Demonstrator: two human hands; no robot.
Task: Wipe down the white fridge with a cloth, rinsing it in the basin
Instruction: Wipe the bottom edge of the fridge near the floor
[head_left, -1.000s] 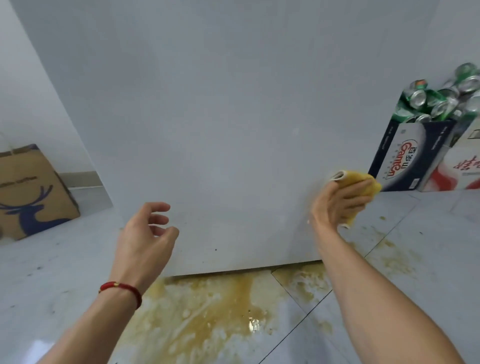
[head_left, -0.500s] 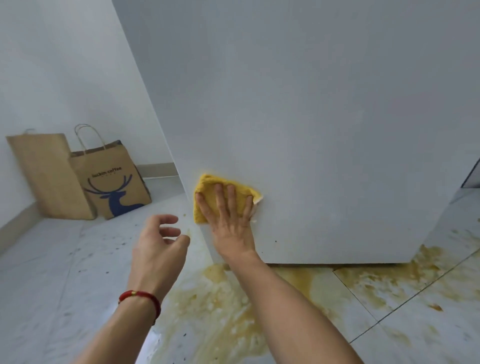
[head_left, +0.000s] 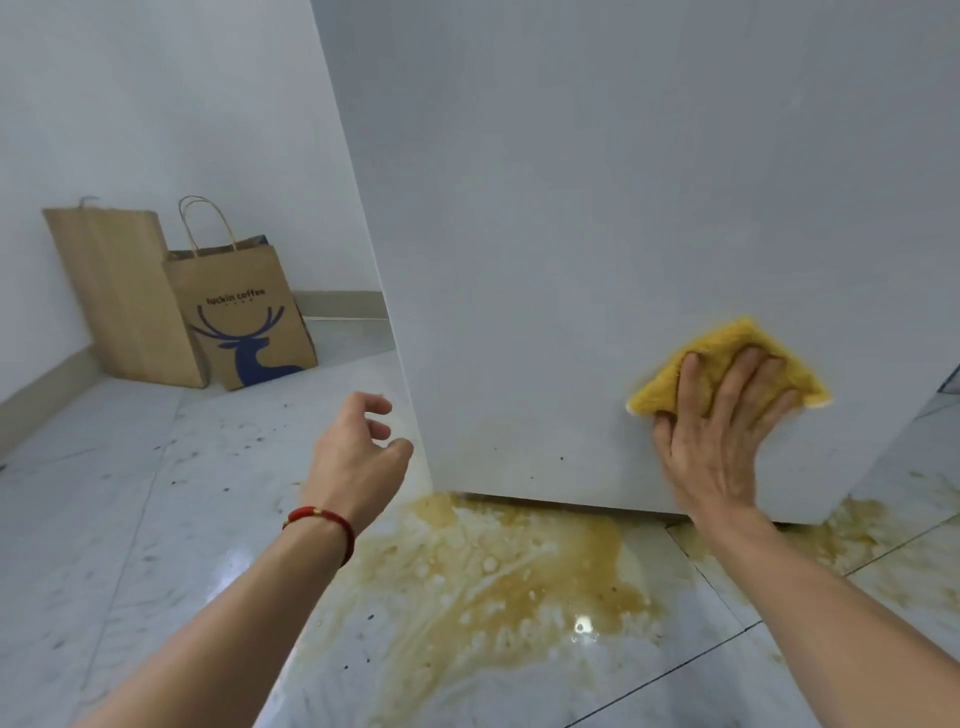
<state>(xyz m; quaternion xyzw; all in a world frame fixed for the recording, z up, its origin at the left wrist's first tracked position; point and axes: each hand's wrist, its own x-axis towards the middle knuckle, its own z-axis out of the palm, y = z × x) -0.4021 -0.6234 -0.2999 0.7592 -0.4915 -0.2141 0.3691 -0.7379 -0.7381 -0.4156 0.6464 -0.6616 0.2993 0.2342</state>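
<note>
We press our right hand (head_left: 719, 441) flat, fingers spread and straight, on the yellow cloth (head_left: 727, 364), pinning it against the lower panel of the white fridge (head_left: 597, 208) so the whole palm drives the wipe. The cloth lies under our fingertips, poking out at twelve o'clock from the hand (low on the panel, near its bottom edge). Our left hand (head_left: 358, 457) hangs free at nine o'clock, fingers loosely curled, holding nothing, probably for balance. At six o'clock a brown spill (head_left: 493, 582) spreads over the floor tiles (head_left: 130, 493).
</note>
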